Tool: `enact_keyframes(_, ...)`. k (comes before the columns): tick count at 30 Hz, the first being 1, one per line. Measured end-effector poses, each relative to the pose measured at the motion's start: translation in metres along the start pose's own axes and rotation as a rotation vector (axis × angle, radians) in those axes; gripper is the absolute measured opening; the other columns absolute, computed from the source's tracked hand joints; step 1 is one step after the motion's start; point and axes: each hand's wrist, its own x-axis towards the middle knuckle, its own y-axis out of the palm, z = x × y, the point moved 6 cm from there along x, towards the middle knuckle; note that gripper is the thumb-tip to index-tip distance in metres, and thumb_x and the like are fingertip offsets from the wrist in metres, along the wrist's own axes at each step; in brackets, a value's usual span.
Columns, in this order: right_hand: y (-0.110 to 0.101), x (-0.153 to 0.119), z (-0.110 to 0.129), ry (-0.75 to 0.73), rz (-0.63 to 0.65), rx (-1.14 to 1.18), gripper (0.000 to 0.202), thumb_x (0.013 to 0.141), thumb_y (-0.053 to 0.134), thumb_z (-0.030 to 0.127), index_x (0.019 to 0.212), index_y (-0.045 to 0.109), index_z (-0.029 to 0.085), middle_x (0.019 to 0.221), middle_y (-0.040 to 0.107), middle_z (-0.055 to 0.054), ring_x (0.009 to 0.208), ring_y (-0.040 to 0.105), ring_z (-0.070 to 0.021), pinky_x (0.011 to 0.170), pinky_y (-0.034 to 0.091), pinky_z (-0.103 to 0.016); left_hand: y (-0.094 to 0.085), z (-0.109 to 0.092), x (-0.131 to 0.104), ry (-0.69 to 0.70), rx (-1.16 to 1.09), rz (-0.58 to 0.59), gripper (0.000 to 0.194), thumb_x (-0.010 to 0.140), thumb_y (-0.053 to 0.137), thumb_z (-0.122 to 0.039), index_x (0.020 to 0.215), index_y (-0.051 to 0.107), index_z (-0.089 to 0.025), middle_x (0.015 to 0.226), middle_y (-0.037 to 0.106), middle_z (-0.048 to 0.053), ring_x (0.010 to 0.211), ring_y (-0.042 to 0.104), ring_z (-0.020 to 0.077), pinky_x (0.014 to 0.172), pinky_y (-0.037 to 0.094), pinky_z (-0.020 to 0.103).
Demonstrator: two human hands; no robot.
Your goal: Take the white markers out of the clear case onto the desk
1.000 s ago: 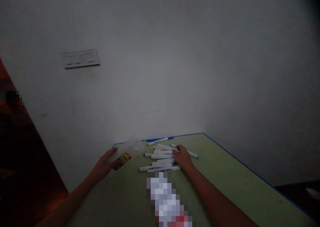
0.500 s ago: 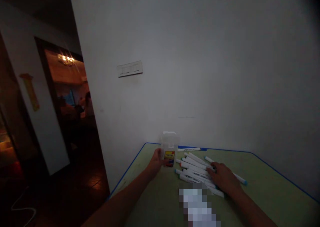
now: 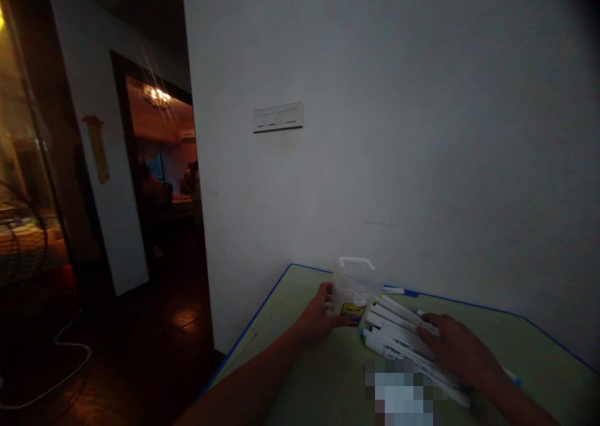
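My left hand (image 3: 323, 317) is closed around a clear plastic box (image 3: 357, 282) with a white handle and a yellow-and-black label. The box stands slightly tilted near the back of the green table (image 3: 300, 376). Just right of it lies a loose bundle of white marker pens (image 3: 403, 335), some with coloured ends. Over the right part of the bundle rests my right hand (image 3: 440, 341), its fingers bent across the pens; whether it grips them firmly is hard to see. One more marker (image 3: 394, 290) lies behind, by the table's blue back edge.
A blurred pale patch (image 3: 403, 395) covers the table's front. The white wall (image 3: 375, 132) with a switch panel (image 3: 278, 117) rises right behind the table. At left, a dark floor with a white cable (image 3: 75, 345) leads to a doorway (image 3: 164, 163) and a lit room.
The view has swung left. The box is now tilted so its open top shows more, with my left hand still on it. The markers lie closer together, near the box, under my right hand.
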Motion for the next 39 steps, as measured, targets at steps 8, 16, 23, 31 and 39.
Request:
enact_keyframes(8,0.011,-0.01,0.011,-0.134,-0.008,0.072,0.047,0.081,0.039,0.04,0.098,0.075,0.014,0.111,0.072,-0.017,0.103,0.066,-0.0328,0.095,0.048,-0.044,0.004,0.003,0.0,-0.044,0.035,0.033,0.071,0.056,0.084,-0.024,0.115,0.046,-0.018,0.126,0.056,0.017,0.111,0.057,0.031,0.086,0.049,0.042)
enact_keyframes(16,-0.006,-0.018,0.02,-0.184,-0.106,0.185,0.046,0.081,0.041,0.04,0.098,0.073,0.011,0.11,0.071,-0.022,0.107,0.063,-0.0376,0.098,0.046,-0.054,0.003,0.003,0.0,-0.064,0.091,0.051,0.07,0.056,0.085,-0.031,0.114,0.048,-0.016,0.126,0.056,0.019,0.113,0.056,0.0341,0.089,0.047,0.045)
enact_keyframes(23,-0.066,-0.033,0.087,-0.319,-0.201,0.269,0.05,0.094,0.038,0.044,0.134,0.051,0.018,0.14,0.052,-0.015,0.13,0.048,-0.0268,0.11,0.037,-0.048,0.005,0.002,0.004,-0.037,0.083,0.095,0.068,0.057,0.083,-0.036,0.113,0.048,-0.018,0.127,0.055,0.017,0.11,0.057,0.0345,0.088,0.047,0.047)
enact_keyframes(31,-0.118,0.04,0.165,-0.44,0.031,0.343,0.042,0.085,0.067,0.037,0.122,0.059,0.019,0.127,0.061,-0.011,0.116,0.058,-0.0243,0.1,0.046,-0.042,0.009,0.002,0.005,-0.004,0.03,0.192,0.068,0.058,0.083,-0.037,0.114,0.048,-0.019,0.123,0.059,0.014,0.107,0.06,0.0323,0.087,0.048,0.046)
enact_keyframes(39,-0.117,0.105,0.102,0.075,0.14,0.173,0.03,0.094,0.058,0.036,0.117,0.059,0.016,0.112,0.064,-0.007,0.09,0.065,-0.0188,0.076,0.056,-0.038,0.012,-0.005,0.002,0.01,0.035,0.254,0.072,0.059,0.083,-0.041,0.119,0.049,-0.02,0.122,0.063,0.014,0.109,0.062,0.0318,0.091,0.047,0.047)
